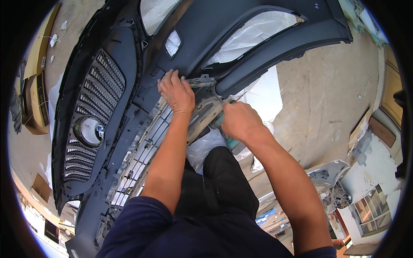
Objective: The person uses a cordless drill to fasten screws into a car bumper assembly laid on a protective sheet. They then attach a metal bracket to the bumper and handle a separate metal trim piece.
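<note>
A large dark grey car bumper cover [193,38] lies with its inner side up in front of me. Set into it is a slatted lower grille [148,144] with a dusty, pale frame. My left hand [177,92] lies on the grille's upper end, fingers stretched out over the edge where it meets the bumper. To the right of it, my right hand [240,121] is closed round a teal and black power drill [234,145]. Most of the drill is covered by my hand, and a thin bit shows above the knuckles. Whether the bit touches the frame I cannot tell.
Another slatted grille [101,86] with a round emblem mount spans the bumper's left part. Clear plastic wrap [202,148] lies by my knees. Opened cardboard boxes [38,94] stand at the far left. A pale used car part [329,172] and a framed window [374,210] are at the right.
</note>
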`<move>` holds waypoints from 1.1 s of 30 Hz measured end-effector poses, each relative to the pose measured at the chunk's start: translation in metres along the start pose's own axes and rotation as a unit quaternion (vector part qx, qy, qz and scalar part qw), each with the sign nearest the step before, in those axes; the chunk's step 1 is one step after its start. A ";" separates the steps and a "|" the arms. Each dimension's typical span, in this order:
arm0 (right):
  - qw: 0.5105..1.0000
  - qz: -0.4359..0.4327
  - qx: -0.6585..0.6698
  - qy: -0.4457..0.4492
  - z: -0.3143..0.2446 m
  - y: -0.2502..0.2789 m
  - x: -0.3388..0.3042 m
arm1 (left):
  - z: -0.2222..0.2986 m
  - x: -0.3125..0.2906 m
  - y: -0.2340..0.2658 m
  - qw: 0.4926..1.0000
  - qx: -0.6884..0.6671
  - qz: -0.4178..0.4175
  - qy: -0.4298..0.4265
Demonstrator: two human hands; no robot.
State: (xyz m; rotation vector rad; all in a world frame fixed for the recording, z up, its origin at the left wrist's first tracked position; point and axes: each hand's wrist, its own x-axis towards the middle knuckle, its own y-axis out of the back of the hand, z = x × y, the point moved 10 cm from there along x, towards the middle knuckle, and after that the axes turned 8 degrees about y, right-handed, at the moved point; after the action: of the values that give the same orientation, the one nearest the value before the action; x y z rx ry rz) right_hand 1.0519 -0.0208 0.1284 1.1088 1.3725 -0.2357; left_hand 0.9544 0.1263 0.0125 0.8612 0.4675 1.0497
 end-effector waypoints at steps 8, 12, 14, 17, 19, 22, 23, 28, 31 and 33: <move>1.000 0.006 -0.021 0.018 -0.006 0.008 0.004 | -0.018 -0.017 -0.026 0.993 0.093 -0.071 -0.018; 0.997 -0.015 -0.063 0.032 -0.015 0.006 0.004 | -0.023 -0.016 -0.031 0.993 0.092 -0.069 -0.019; 0.995 0.000 -0.081 0.049 -0.014 0.000 0.000 | -0.023 -0.023 -0.032 0.993 0.090 -0.074 -0.014; 0.992 0.006 -0.110 0.056 -0.025 0.002 -0.022 | -0.025 -0.018 -0.034 0.993 0.092 -0.070 -0.009; 0.990 -0.005 -0.121 0.069 -0.033 0.005 -0.028 | -0.024 -0.018 -0.034 0.993 0.090 -0.071 -0.012; 0.989 -0.019 -0.120 0.087 -0.039 0.003 -0.026 | -0.025 -0.020 -0.033 0.993 0.090 -0.074 -0.008; 0.988 -0.021 -0.124 0.089 -0.038 0.000 -0.020 | -0.025 -0.020 -0.033 0.993 0.088 -0.073 -0.007; 0.986 0.004 -0.136 0.097 -0.039 -0.007 0.001 | -0.025 -0.018 -0.033 0.994 0.079 -0.070 -0.009; 0.987 -0.001 -0.131 0.096 -0.044 -0.008 0.011 | -0.026 -0.019 -0.033 0.994 0.078 -0.075 -0.007; 0.988 0.000 -0.124 0.097 -0.047 -0.006 0.015 | -0.026 -0.017 -0.032 0.994 0.078 -0.075 -0.009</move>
State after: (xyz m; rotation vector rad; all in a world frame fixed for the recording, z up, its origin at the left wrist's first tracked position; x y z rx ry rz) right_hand 1.0205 0.0172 0.1214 0.9406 1.5281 0.0450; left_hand 0.9462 0.1138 -0.0297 0.9569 0.5966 0.8753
